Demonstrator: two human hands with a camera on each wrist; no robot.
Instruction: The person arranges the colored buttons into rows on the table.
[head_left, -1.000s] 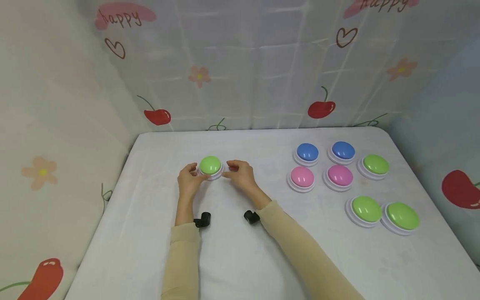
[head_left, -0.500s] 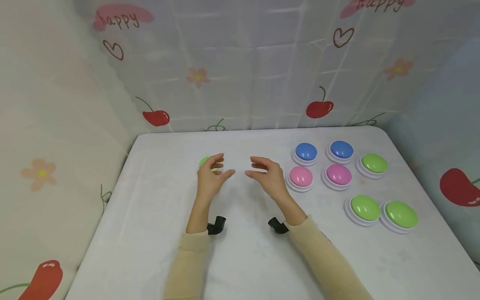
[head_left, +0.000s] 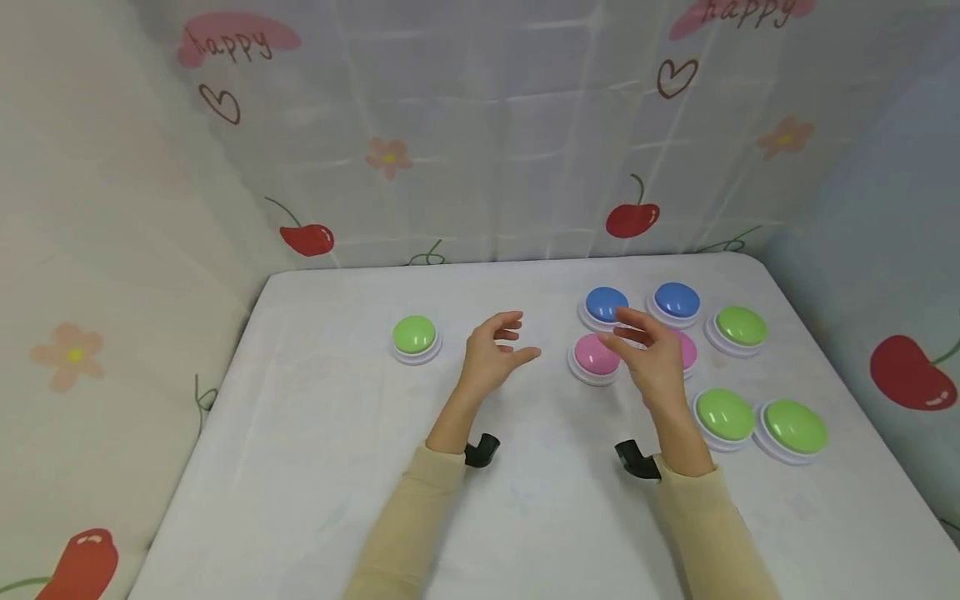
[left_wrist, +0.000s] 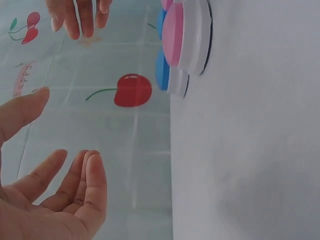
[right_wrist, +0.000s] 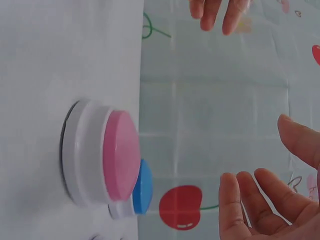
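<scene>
A green domed push button (head_left: 414, 335) on a white base sits alone on the left part of the table. My left hand (head_left: 487, 358) hovers to its right, fingers loosely bent and thumb apart, with nothing in it. Over the right-hand group of buttons is my right hand (head_left: 658, 367), also holding nothing. A pink button (head_left: 594, 357) lies just left of that hand, and a second pink one (head_left: 687, 350) is partly hidden behind it. Two blue buttons (head_left: 602, 302) stand farther back. The right wrist view has a pink button (right_wrist: 121, 155) beside the raised right hand (right_wrist: 270, 205).
Several more green buttons, among them a far one (head_left: 741, 326) and a near one (head_left: 795, 427), sit on the right side of the white table (head_left: 315, 433). A printed curtain (head_left: 480, 125) rises behind the table's back edge.
Both hands have let go of the green button at the left and moved right, the right hand reaching the button group. That green button stays in place, now fully visible.
</scene>
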